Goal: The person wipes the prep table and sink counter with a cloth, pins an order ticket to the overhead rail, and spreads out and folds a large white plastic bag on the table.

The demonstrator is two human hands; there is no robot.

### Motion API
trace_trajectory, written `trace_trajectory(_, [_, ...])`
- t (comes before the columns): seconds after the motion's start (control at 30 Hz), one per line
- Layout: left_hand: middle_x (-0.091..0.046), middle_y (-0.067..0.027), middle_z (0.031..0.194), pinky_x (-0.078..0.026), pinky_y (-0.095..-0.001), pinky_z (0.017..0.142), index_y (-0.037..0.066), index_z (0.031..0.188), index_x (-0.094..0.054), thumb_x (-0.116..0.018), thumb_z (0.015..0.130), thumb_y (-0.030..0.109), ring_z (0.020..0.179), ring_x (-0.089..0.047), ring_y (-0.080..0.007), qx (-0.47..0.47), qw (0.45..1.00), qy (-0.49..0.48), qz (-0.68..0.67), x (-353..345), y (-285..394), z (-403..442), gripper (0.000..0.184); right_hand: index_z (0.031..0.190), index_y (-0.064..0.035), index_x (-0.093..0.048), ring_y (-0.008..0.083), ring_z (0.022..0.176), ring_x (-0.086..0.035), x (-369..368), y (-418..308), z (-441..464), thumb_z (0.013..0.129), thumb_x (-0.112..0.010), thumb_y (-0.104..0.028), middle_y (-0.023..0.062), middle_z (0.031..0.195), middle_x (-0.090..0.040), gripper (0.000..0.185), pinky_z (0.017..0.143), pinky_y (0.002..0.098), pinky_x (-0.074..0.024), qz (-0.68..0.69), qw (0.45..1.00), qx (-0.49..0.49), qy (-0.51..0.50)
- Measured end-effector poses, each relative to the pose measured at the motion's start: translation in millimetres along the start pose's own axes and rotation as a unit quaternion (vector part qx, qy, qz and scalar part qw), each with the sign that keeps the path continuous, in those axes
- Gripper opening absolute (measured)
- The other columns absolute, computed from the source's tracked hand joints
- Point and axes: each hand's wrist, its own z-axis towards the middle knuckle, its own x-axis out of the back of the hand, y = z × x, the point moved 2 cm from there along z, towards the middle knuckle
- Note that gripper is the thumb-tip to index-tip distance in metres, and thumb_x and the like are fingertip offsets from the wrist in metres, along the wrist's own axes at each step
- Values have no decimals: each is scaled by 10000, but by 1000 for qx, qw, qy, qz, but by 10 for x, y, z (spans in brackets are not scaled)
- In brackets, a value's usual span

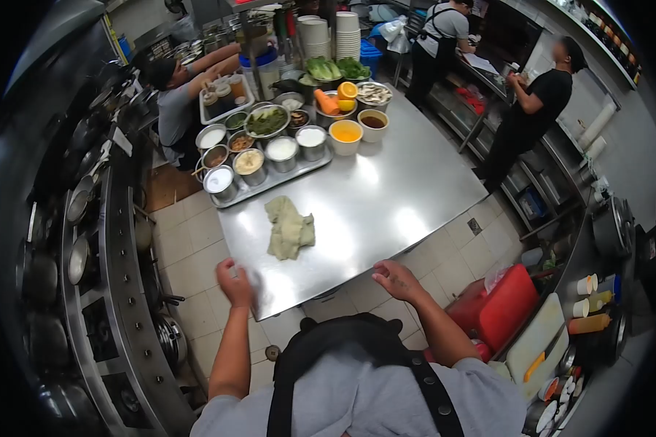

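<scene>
My left hand (235, 284) is at the left front corner of the steel table (372, 211), its fingers loosely bent and nothing visible in them. Past the table's front edge, to the right, my right hand (396, 280) hangs with fingers slightly curled and apart, holding nothing I can see. A crumpled pale green cloth (290, 227) lies on the tabletop, ahead of my left hand and touched by neither hand.
A metal tray (284, 175) with several filled metal containers stands at the table's far left. Bowls of yellow liquid (345, 137) and dark sauce (373, 124) sit beside it. Stoves (116, 320) line the left; a red container (499, 302) stands right. Three people work further back.
</scene>
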Motion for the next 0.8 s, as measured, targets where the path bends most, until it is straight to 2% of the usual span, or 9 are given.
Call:
trace_trajectory(0.1, [-644,-127,954,-482,-378,811,22,1046,-552,-588,826,41,886,-616,-301,208,975,-28,75,369,-1529,-205,225,1105,-29,-607,260,899,-652,-293,-179,45,880,-653,-254,144,981,-669,322,804,345,-511,-7,1000,-1,-23])
trace_trajectory(0.2, [-657,-124,1038,-510,-366,789,32,1203,-515,-574,813,-6,922,-629,-280,385,873,-295,44,263,-2699,-942,396,1099,-37,-610,261,896,-649,-466,-386,87,878,-655,-250,138,977,-668,310,801,350,-511,-15,998,8,-64])
trace_trajectory(0.3, [-645,-147,1137,-518,-356,825,28,1344,-441,-634,752,-32,969,-624,-270,355,832,-425,-42,164,-2225,-1641,625,1099,-46,-613,267,892,-647,-536,-479,161,879,-652,-254,132,974,-667,305,797,359,-510,-36,995,16,-90])
trace_trajectory(0.37, [-647,-167,1146,-510,-343,855,20,1336,-473,-708,712,-5,981,-628,-263,426,760,-483,-87,0,-1903,-1935,668,1100,-48,-613,273,889,-645,-542,-490,280,882,-648,-260,130,972,-665,306,796,365,-510,-55,993,23,-99])
trace_trajectory(0.43, [-670,-153,1098,-504,-339,861,-3,1214,-589,-747,723,80,982,-636,-242,439,739,-512,-2,-13,-1330,-1896,523,1102,-46,-611,279,886,-643,-562,-469,426,885,-642,-266,131,971,-664,310,797,370,-509,-71,991,34,-106])
trace_trajectory(0.53, [-702,-154,1015,-499,-351,838,-46,1046,-670,-709,819,230,945,-660,-249,395,799,-450,-50,-14,-1101,-2000,359,1109,-52,-612,278,891,-643,-609,-544,651,888,-635,-270,135,972,-662,312,796,371,-510,-74,983,76,-149])
trace_trajectory(0.63, [-706,-168,984,-503,-348,813,-43,1062,-666,-683,844,235,913,-670,-256,439,814,-380,8,160,-1126,-1996,354,1112,-54,-609,281,895,-639,-646,-635,868,883,-644,-255,144,1004,-652,306,794,364,-511,-43,975,125,-176])
trace_trajectory(0.77, [-689,-97,813,-505,-317,698,-8,929,-670,-644,861,170,758,-648,-177,548,802,-237,-32,441,-1389,-2227,193,1139,-58,-582,281,884,-618,-682,-747,1169,858,-677,-201,138,1031,-624,329,793,360,-507,0,970,193,-147])
trace_trajectory(0.8, [-641,-70,732,-497,-288,555,32,937,-651,-588,878,161,691,-641,-159,545,803,-241,-6,535,-1384,-2279,155,1147,-59,-576,279,885,-614,-680,-792,1237,853,-682,-191,134,1032,-618,340,792,362,-506,7,967,221,-128])
